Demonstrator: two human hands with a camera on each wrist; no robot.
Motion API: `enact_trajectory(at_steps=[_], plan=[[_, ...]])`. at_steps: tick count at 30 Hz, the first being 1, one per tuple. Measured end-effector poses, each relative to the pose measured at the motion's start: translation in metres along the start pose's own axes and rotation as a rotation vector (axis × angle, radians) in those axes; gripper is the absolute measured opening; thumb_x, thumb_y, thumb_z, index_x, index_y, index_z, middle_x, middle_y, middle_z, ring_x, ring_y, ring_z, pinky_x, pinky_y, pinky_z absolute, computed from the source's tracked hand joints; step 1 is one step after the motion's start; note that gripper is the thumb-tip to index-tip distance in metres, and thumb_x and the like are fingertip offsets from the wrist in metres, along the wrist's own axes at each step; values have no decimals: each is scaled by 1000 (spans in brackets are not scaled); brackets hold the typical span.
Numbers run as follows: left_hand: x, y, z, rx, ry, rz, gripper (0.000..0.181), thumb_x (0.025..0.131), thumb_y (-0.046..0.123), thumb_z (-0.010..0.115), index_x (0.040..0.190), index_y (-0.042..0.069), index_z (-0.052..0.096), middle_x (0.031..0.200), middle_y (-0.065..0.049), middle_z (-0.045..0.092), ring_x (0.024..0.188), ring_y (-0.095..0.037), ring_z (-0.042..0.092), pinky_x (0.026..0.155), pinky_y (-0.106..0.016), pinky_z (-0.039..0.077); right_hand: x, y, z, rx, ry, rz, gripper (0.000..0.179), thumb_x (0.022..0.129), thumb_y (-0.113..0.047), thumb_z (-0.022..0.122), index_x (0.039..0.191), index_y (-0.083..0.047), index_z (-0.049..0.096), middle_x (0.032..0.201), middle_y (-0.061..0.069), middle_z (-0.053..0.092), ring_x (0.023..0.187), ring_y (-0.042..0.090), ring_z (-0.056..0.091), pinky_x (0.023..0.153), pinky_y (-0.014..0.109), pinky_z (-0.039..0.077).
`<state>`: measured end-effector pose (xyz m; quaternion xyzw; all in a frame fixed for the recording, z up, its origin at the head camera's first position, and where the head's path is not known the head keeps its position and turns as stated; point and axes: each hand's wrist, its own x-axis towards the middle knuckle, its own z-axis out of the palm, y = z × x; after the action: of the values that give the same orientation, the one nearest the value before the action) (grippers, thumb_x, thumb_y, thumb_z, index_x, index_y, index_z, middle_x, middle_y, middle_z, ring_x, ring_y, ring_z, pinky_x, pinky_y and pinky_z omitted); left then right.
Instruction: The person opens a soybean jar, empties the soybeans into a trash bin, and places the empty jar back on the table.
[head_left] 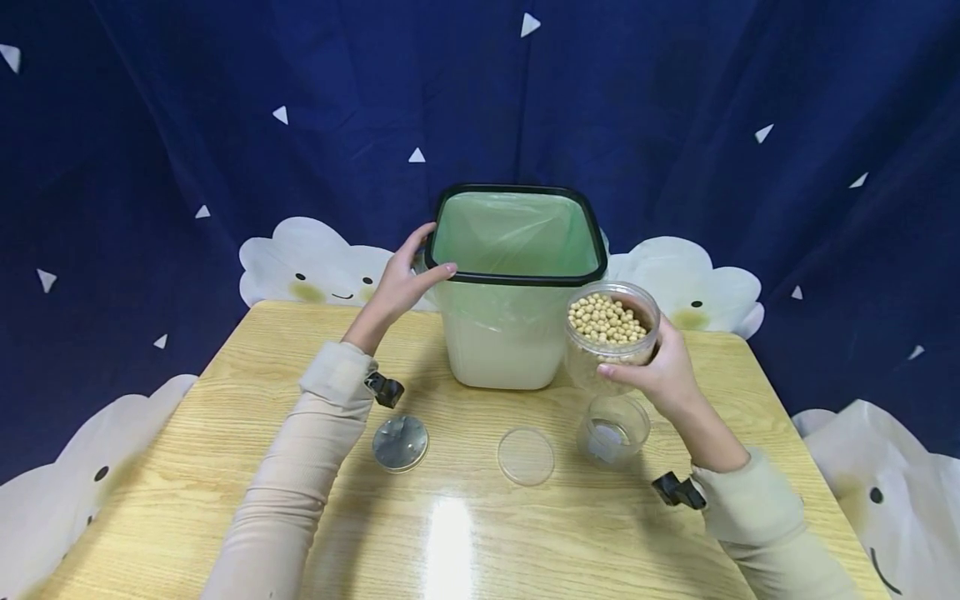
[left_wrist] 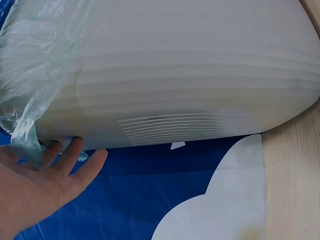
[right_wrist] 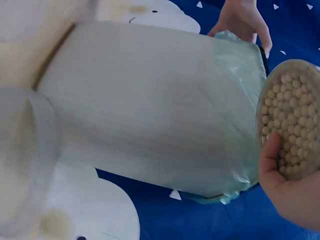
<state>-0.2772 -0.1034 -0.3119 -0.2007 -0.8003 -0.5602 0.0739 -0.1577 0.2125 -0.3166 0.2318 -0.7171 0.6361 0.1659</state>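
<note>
A white trash bin (head_left: 498, 342) with a black rim and a pale green plastic liner (head_left: 517, 237) stands upright at the table's far side. My left hand (head_left: 405, 279) holds its near-left rim corner, thumb over the rim. In the left wrist view, the fingers (left_wrist: 89, 167) lie along the bin's outer side by the bunched liner. My right hand (head_left: 667, 371) grips a clear round jar (head_left: 603, 367) of pale yellow soybeans (head_left: 606, 319), raised beside the bin's right front. The jar's mouth is uncovered, and the thumb wraps its near side.
A clear empty container (head_left: 613, 429) stands on the table (head_left: 247, 417) below the raised jar. To its left lies a clear round lid (head_left: 526, 456). A round silver lid (head_left: 401, 442) lies near my left wrist. A blue curtain (head_left: 337, 100) with white clouds hangs behind.
</note>
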Motion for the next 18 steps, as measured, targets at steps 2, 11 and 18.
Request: enact_trajectory(at_steps=[2,11,18], plan=[[1,-1,0,2,-1,1,73,81,27,63,143,12,29,142,-13,32,129,-24,29,104,-40,25,6,-5,-4,-2,1,-7,74,54,22,66,124,10,44,116,-1,54,107,12,49,93,18,36],[2,-2,0,3,1,-7,72,81,26,63,142,13,29,141,-12,32,128,-25,31,103,-42,27,37,-27,-18,3,22,-12,70,56,24,64,120,-1,53,114,2,54,102,14,49,89,18,38],[1,-1,-1,4,-2,-8,72,81,25,64,143,13,29,142,-12,32,129,-24,29,104,-42,25,63,-38,-33,-141,36,20,66,60,17,70,120,-3,52,110,2,53,97,13,49,81,15,41]])
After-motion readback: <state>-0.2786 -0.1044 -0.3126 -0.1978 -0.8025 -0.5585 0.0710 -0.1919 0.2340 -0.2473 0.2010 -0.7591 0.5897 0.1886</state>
